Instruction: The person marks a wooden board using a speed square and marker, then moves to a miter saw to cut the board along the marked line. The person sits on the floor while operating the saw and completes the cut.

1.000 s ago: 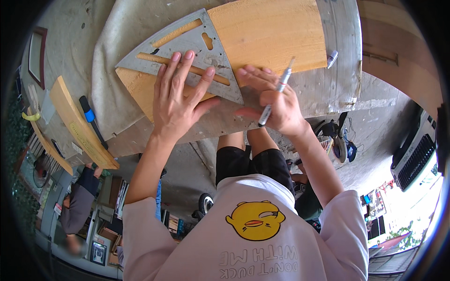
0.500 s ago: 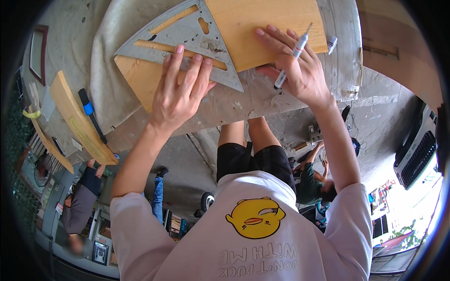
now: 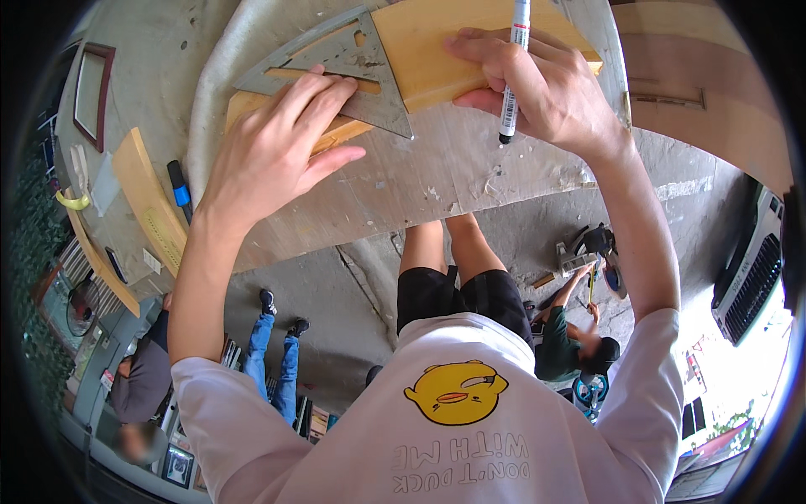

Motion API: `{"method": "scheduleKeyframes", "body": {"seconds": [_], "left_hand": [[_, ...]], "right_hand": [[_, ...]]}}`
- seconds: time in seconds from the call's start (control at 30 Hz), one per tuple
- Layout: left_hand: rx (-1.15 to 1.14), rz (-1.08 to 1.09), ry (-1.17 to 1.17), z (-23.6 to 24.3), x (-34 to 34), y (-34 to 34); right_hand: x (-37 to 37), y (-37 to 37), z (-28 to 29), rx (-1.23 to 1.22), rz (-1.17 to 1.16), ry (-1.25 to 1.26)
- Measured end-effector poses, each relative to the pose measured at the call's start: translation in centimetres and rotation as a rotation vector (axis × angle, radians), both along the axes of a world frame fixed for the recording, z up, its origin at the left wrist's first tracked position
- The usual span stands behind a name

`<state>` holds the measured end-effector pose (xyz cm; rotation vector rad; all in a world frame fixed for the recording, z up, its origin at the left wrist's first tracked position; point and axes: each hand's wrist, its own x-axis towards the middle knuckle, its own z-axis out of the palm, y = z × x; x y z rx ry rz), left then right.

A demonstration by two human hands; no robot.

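A wide yellowish wooden board (image 3: 428, 46) lies on the worktable, with a grey metal triangle square (image 3: 382, 109) across its top. My left hand (image 3: 281, 139) rests over the square and the board's left part, fingertips near a slot and thumb stretched out apart. Held in my right hand (image 3: 546, 92) is a white marker pen (image 3: 512, 105), standing nearly upright with its black end down; its top runs out of the picture. The right hand's fingertips lie on the board and its thumb is by the board's near edge.
On the worktable (image 3: 403, 181) at left are a curved wooden piece (image 3: 151, 197), a dark marker with a blue band (image 3: 180, 191) and a red-framed item (image 3: 92, 97). A person in green (image 3: 558, 344) crouches beyond the near edge; others are at lower left.
The board and square have shifted away from the table's near edge. My right hand has turned the marker more upright. A small white piece beside the board no longer shows.
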<state>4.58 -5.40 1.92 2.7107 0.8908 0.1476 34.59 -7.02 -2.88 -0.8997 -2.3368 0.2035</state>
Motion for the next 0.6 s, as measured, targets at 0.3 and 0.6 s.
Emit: {"method": "scheduleKeyframes", "body": {"seconds": [0.3, 0.6], "left_hand": [[-0.182, 0.060, -0.131, 1.6, -0.3, 4.1], [-0.305, 0.024, -0.183, 2.0, -0.8, 6.3]], "right_hand": [[-0.2, 3.5, 4.2, -0.100, 0.032, 0.115], [-0.4, 4.6, 5.2, -0.209, -0.041, 0.021]]}}
